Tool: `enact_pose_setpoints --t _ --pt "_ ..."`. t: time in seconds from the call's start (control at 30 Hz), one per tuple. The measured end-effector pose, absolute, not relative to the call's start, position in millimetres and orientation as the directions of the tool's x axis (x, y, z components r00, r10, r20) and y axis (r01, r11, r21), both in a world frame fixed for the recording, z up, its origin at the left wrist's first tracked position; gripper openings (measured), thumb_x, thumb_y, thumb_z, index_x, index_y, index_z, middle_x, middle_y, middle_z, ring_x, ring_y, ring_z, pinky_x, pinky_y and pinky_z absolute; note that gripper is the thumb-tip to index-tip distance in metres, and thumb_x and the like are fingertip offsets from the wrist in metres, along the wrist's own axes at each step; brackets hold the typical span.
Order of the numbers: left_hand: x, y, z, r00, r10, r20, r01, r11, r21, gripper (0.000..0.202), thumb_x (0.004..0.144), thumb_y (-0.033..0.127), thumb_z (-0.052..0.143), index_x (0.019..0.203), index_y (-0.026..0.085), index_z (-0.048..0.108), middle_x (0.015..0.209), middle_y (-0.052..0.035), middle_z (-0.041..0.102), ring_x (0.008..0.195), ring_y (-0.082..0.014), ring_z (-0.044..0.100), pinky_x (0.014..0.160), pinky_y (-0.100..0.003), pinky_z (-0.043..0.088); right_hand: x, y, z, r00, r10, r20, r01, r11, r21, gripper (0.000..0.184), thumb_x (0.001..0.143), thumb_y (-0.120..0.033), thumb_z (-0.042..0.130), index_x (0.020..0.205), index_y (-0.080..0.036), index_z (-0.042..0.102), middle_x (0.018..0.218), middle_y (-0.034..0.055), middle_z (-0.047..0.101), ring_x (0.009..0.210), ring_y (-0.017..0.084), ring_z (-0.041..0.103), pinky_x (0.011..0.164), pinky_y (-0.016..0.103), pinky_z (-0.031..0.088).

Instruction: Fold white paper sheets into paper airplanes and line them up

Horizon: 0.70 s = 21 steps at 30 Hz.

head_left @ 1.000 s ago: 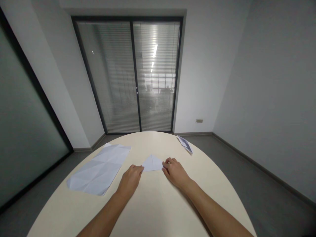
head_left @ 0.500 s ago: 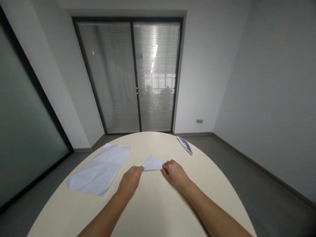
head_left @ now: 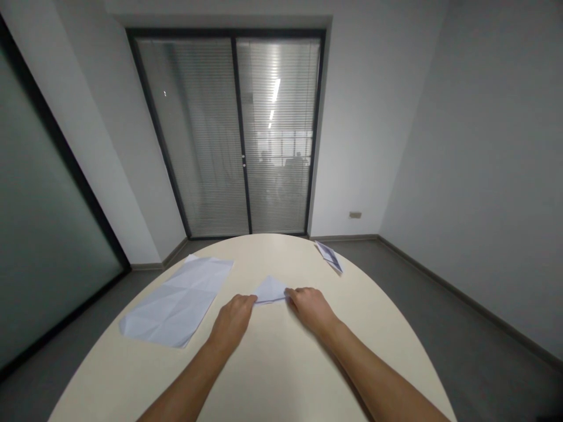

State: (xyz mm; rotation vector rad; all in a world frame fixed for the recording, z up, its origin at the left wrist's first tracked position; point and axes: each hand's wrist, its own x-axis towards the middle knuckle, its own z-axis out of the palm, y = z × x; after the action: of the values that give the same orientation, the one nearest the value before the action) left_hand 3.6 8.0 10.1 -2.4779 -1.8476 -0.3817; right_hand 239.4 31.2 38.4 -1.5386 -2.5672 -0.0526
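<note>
A small folded piece of white paper, shaped like a triangle with its point away from me, lies on the round cream table. My left hand pinches its left corner between thumb and fingers. At the opposite corner, my right hand has its fingers closed on the paper's right end, covering that tip. Along the near side of the triangle runs a folded edge, slightly raised.
Creased sheets of white paper lie flat at the left of the table. Near the far right edge rests another folded paper piece. Beyond the table stand a glass door with blinds and a grey wall.
My right fingers have shifted slightly left and further over the paper's right corner. The left hand stays at its corner, and the near edge of the paper looks a little more lifted.
</note>
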Motion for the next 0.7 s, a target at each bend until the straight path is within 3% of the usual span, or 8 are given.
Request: enact_pose_setpoints --t 0.2,0.37,0.53,0.7 --pt "6 6 15 0.232 0.954 0.192 0.954 -0.262 0.146 0.036 0.092 0.004 0.046 0.119 0.02 0.064 0.118 -0.0094 0.069 0.114 -0.0209 0.06 0.099 -0.033 0.045 238 31 34 -0.401 0.886 0.232 0.9 0.429 -0.081 0.036 0.087 -0.007 0.049 0.115 -0.022 0.066 0.101 0.0097 0.071 0.097 0.024 0.064 0.076 0.03 0.045" --pt "4 7 11 0.213 0.952 0.218 0.951 -0.253 0.178 0.037 0.09 0.003 0.047 0.118 0.021 0.065 0.118 -0.0076 0.069 0.113 -0.0198 0.059 0.1 -0.032 0.043 241 37 20 -0.263 0.919 0.293 0.906 0.339 -0.253 0.028 0.087 -0.015 0.053 0.105 -0.023 0.072 0.104 0.0081 0.07 0.1 0.022 0.062 0.087 0.029 0.044" --pt "4 6 11 0.214 0.94 0.264 0.95 -0.264 0.168 0.031 0.094 0.009 0.047 0.116 0.02 0.066 0.116 -0.0072 0.07 0.11 -0.0209 0.06 0.097 -0.032 0.045 245 40 17 -0.195 0.921 0.337 0.855 0.328 -0.401 0.025 0.094 -0.024 0.05 0.102 -0.022 0.074 0.105 0.0065 0.069 0.101 0.02 0.062 0.086 0.027 0.046" --pt "5 6 14 0.172 0.946 0.274 0.96 -0.224 0.171 0.027 0.098 0.016 0.046 0.113 0.02 0.067 0.108 -0.0079 0.072 0.104 -0.021 0.063 0.094 -0.032 0.047 250 43 20 -0.236 0.901 0.363 0.776 0.4 -0.488 0.03 0.091 -0.015 0.05 0.108 -0.021 0.075 0.109 0.0062 0.07 0.099 0.018 0.065 0.091 0.025 0.047"
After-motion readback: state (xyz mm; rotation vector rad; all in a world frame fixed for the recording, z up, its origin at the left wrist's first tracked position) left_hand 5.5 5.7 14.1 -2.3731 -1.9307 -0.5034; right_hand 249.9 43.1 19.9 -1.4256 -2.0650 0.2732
